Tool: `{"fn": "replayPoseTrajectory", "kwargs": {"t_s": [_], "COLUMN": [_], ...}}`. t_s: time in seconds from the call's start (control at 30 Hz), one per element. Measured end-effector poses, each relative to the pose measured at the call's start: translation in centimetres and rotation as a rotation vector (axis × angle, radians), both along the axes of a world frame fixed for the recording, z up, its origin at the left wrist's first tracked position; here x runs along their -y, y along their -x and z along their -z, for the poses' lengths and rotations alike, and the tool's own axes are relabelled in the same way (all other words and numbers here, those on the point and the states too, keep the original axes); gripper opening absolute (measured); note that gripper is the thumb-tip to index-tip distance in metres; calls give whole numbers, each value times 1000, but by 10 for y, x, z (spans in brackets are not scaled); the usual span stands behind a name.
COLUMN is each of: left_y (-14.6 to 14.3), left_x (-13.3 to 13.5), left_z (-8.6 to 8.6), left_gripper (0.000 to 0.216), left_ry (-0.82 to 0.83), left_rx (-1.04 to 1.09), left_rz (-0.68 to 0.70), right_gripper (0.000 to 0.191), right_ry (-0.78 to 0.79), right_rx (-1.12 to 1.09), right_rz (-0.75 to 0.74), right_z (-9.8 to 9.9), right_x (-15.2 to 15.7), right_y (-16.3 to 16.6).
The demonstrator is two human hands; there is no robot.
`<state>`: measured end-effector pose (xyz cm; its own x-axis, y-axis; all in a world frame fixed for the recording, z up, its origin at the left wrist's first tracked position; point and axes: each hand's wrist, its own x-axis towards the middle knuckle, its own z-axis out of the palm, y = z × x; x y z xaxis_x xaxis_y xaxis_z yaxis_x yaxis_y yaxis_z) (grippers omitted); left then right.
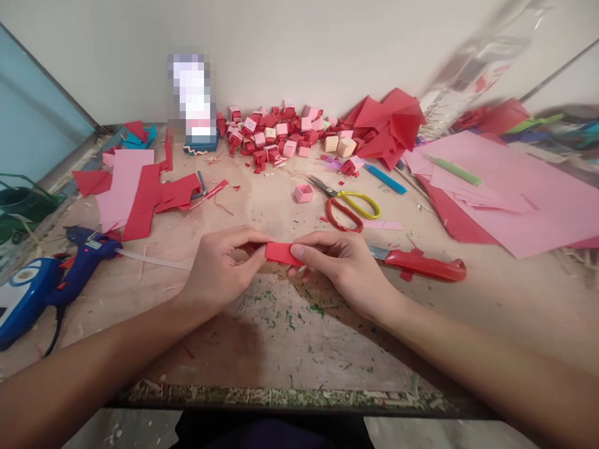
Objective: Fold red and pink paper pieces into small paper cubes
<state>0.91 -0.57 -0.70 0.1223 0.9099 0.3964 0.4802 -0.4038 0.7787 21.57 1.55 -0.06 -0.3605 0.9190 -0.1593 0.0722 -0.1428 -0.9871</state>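
A small red paper strip (279, 252) is held between both my hands just above the wooden worktable (281, 349). My left hand (219, 268) pinches its left end with curled fingers. Pressed on its right end are the thumb and fingers of my right hand (339, 265). Just right of my right hand lies a red utility knife (421, 265). Scissors with one yellow and one red handle (349, 207) lie beyond my hands, next to one small pink paper box (303, 193).
A pile of several red and pink paper boxes (276, 137) sits at the back by the wall. Red and pink paper sheets lie at the left (135, 190) and right (505, 193). A blue glue gun (84, 259) rests at the left edge. A blue pen (386, 179) lies near crumpled red paper (388, 125).
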Motion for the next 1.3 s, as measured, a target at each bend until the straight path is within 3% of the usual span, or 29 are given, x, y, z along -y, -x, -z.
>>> {"fn": "replayPoseTrajectory", "kwargs": {"t_s": [0.23, 0.33, 0.6, 0.73, 1.0, 1.3], "left_y": [-1, -1, 1, 1, -2, -2], "left_x": [-3, -3, 3, 1, -8, -7], "left_z": [5, 4, 2, -1, -1, -5], "left_gripper": [18, 15, 27, 19, 10, 13], "left_ry": [128, 96, -67, 64, 475, 488], "left_rx": [83, 61, -143, -49, 448, 477], "left_rz": [115, 152, -2, 5, 7, -9], "right_gripper": [15, 18, 22, 22, 30, 33], "right_ry": [-36, -69, -54, -45, -21, 12], "right_rx": [-3, 29, 28, 6, -131, -142], "right_rz": [-63, -90, -117, -99, -88, -76], "right_z": [0, 1, 2, -1, 1, 1], "right_x": [0, -1, 1, 2, 0, 0], "right_y": [-1, -2, -1, -1, -3, -3]}}
